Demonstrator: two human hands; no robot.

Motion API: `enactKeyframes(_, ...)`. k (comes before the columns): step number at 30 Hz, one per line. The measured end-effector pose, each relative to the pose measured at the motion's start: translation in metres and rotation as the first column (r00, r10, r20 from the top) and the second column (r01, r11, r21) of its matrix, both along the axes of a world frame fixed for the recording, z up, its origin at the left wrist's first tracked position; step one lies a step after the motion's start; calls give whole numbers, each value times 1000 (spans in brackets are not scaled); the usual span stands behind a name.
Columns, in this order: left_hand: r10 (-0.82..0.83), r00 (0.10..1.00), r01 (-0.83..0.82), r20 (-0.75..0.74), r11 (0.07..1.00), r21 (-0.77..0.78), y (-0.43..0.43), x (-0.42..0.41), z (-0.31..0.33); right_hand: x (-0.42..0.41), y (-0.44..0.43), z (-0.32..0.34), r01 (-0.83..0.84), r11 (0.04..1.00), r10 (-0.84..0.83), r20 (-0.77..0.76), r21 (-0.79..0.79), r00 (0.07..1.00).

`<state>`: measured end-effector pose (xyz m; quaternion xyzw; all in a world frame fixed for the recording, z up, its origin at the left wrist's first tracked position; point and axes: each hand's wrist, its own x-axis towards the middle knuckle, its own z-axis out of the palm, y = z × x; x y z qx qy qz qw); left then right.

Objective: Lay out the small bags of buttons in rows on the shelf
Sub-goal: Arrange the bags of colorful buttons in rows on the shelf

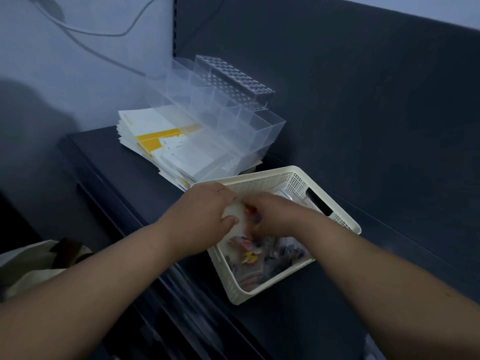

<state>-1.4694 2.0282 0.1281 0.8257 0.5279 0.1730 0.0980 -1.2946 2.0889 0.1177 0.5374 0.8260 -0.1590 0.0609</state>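
1. A cream basket (340,219) sits on a dark shelf (117,157).
2. Over the basket's 10 o'clock corner, the left hand (205,211) and right hand (278,216) both grasp one bag of buttons (248,216).
3. Other bags (259,253) lie inside the basket.
4. At 12 o'clock from the basket, a clear organizer (233,113) rests on stacked papers (155,131).

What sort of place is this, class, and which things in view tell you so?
Probably a shop or its stockroom: a dark display shelf with a slotted upright, a clear tiered organiser on stacked printed sheets, and a cream basket of small bags of buttons.
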Motion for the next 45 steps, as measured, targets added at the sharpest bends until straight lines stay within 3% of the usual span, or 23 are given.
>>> enactKeyframes(7, 1, 999, -2, -39, 1000, -14, 2, 1, -2, 2, 3, -1, -11, 1000, 13, 70, -23, 997)
enactKeyframes(8, 0, 999, -1, -37, 1000, -21, 2, 1, -2, 4, 4, -1, 0, 1000, 1, 26, -11, 1000)
enactKeyframes(10, 0, 999, -1, -32, 1000, -31, 3, 0, -3, 9, 4, 2, 85, 995, -94, -211, -50, 973)
enactKeyframes(13, 5, 1000, -5, -8, 999, -43, 4, -1, -4, 16, -2, 14, 157, 962, -264, -605, -225, 751)
enactKeyframes(16, 15, 999, -12, 49, 998, -55, 1, 1, -1, 22, -8, 21, 184, 928, -369, -729, -324, 577)
enactKeyframes(18, 38, 995, -32, 95, 997, -71, -2, 2, 3, 24, -12, 26, 196, 881, -471, -752, -431, 462)
enactKeyframes(21, 112, 952, -61, 286, 982, -180, -3, 4, 9, 23, -20, 31, 141, 816, -572, -747, -561, 339)
enactKeyframes(24, 158, 874, -9, 459, 951, -310, -1, 9, 14, 19, -28, 35, 76, 811, -570, -753, -580, 330)
enactKeyframes(28, 188, 845, -13, 500, 943, -332, -2, 16, 21, 14, -40, 41, 17, 813, -559, -771, -583, 306)
enactKeyframes(32, 270, 717, 48, 642, 900, -433, -8, 22, 31, 22, -55, 49, 3, 795, -590, -772, -607, 238)
enactKeyframes(38, 244, 656, 234, 714, 834, -500, -23, 54, 47, 39, -83, 63, 162, 783, -619, -778, -601, 103)
enactKeyframes(45, 161, 651, 305, 742, 840, -449, -43, 102, 56, 89, -125, 75, 273, 785, -588, -807, -556, 49)
